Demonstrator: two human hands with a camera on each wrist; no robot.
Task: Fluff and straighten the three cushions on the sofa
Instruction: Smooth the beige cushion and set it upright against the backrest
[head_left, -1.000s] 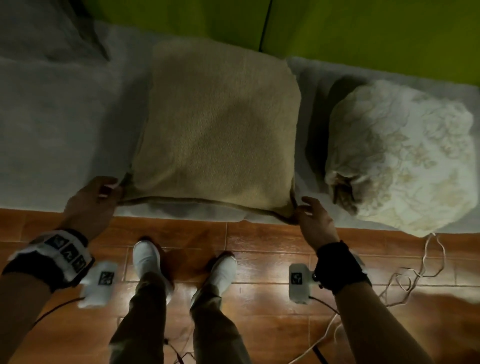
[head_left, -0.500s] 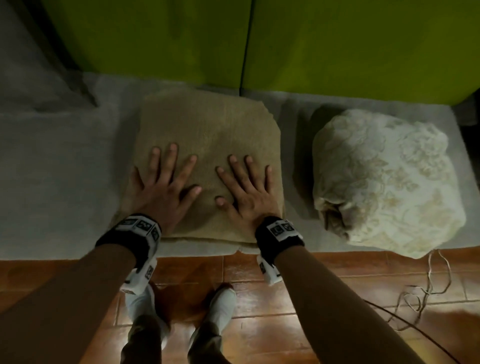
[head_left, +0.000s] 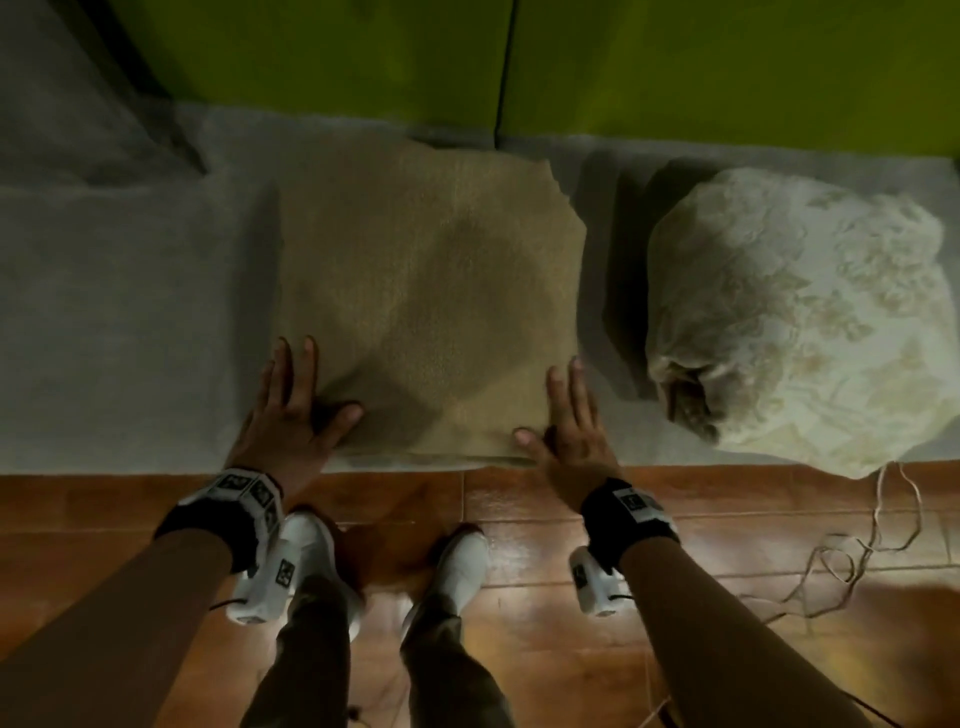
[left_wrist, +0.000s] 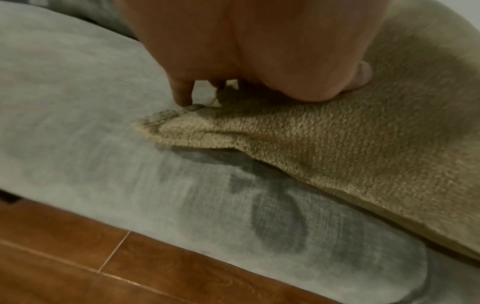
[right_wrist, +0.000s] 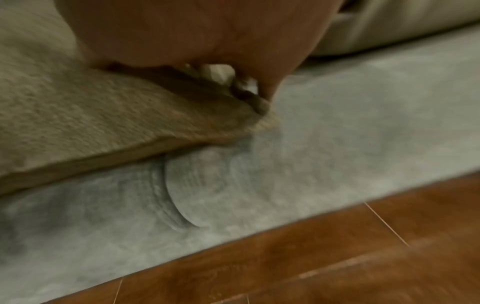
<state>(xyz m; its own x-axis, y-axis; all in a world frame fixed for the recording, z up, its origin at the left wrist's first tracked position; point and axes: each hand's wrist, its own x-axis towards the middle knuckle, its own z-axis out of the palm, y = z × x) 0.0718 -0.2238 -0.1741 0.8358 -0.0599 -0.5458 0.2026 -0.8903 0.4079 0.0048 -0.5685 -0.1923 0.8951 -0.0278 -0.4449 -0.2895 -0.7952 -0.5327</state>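
A tan, coarse-woven cushion (head_left: 431, 291) lies flat on the grey sofa seat (head_left: 130, 322), square to the front edge. My left hand (head_left: 296, 405) rests flat on its near left corner (left_wrist: 166, 123), fingers straight, thumb on the fabric. My right hand (head_left: 566, 415) lies flat on the near right corner (right_wrist: 233, 115), fingers straight along the side edge. A cream floral cushion (head_left: 800, 343), rounded and rumpled, sits to the right on the seat, apart from both hands. A third cushion is not in view.
The green sofa back (head_left: 675, 67) rises behind the cushions. A grey cushion-like mass (head_left: 67, 119) lies at the far left. Below the seat edge is brown tiled floor (head_left: 104, 519), with my white shoes (head_left: 462, 556) and a loose cord (head_left: 852, 561) at the right.
My hands went from the cushion's near corners to pressing flat on its middle, then slid outward and back to the near corners. The cushion now lies flatter.
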